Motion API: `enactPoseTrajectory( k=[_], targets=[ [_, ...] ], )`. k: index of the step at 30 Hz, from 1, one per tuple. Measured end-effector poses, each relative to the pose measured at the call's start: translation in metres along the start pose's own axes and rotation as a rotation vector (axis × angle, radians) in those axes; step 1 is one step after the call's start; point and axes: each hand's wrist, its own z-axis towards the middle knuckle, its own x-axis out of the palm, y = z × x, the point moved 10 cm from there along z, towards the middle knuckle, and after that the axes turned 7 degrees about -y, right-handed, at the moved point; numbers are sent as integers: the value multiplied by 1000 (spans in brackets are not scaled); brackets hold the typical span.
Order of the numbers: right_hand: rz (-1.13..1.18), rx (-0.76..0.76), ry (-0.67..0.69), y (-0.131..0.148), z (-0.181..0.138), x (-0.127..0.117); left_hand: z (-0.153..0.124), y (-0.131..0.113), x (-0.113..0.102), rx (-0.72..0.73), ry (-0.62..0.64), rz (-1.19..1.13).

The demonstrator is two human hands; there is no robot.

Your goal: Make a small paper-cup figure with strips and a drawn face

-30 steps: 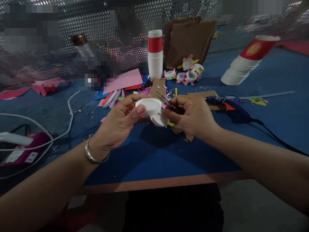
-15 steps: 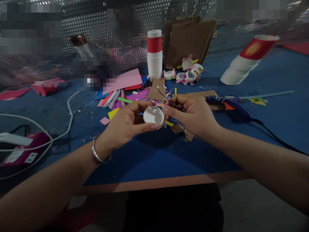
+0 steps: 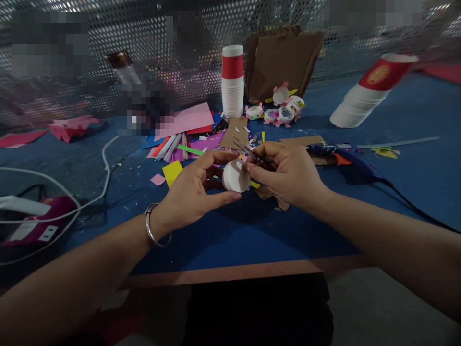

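A small white round paper cup base (image 3: 236,177) is held above the table, its flat side facing me. My left hand (image 3: 196,185) is curled round its left side, with the thumb below and the fingers above and behind. On the right, my right hand (image 3: 288,168) grips a pair of small scissors (image 3: 251,152), their blades pointing up and left above the cup base. The right thumb and fingertips meet the cup base's right edge. The scissors' handles are hidden inside my right hand.
Behind my hands lie coloured paper (image 3: 190,120), markers (image 3: 173,146) and cardboard scraps (image 3: 234,132). Paper cup stacks (image 3: 232,81) stand upright and lean at right. Small paper turtles (image 3: 284,114) sit near a cardboard sheet (image 3: 284,62). A glue gun (image 3: 360,166) lies right; a power strip (image 3: 57,216) left.
The cup base has turned and shifted slightly right, from its hollow side to its flat side. My left hand has moved right, its thumb lower. The scissors' blades now show slightly parted.
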Motion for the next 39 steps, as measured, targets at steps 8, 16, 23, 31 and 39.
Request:
enactPoseTrajectory(
  k=[8,16,23,31,39],
  targets=[
    [-74,-36,-42,1,0,-5,0,6,-9,-36,-9,-12],
    [-89,-34,-41,4,-1,-4,-3,3,-4,-65,-39,6],
    [-103,-46,-62,5,-1,-6,-4,13,-1,-106,-24,-28],
    [-82,-94,-57,12,-3,-5,-2,15,2,-91,-53,-29],
    [14,-169,-11,24,-7,2,4,7,-11,-11,-159,125]
  ],
)
